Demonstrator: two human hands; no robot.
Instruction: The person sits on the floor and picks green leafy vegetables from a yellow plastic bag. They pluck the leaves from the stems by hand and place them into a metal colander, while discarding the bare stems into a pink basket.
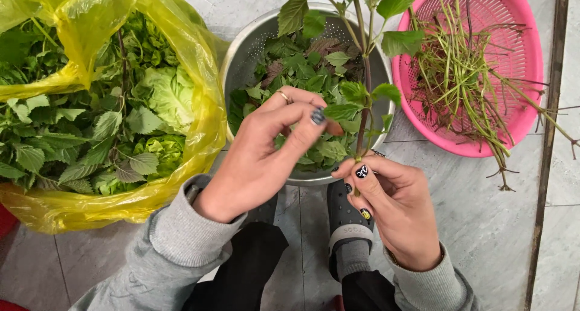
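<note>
My right hand pinches the bottom of a tall leafy herb stem, held upright over a metal colander that holds several picked green and purplish leaves. My left hand reaches across the colander; its thumb and fingers close on a leaf partway up the stem. A ring sits on one finger, and the nails are painted dark.
A yellow plastic bag at left is full of leafy green herbs. A pink plastic basket at upper right holds several stripped stems. My grey clog rests on the pale tiled floor below the colander.
</note>
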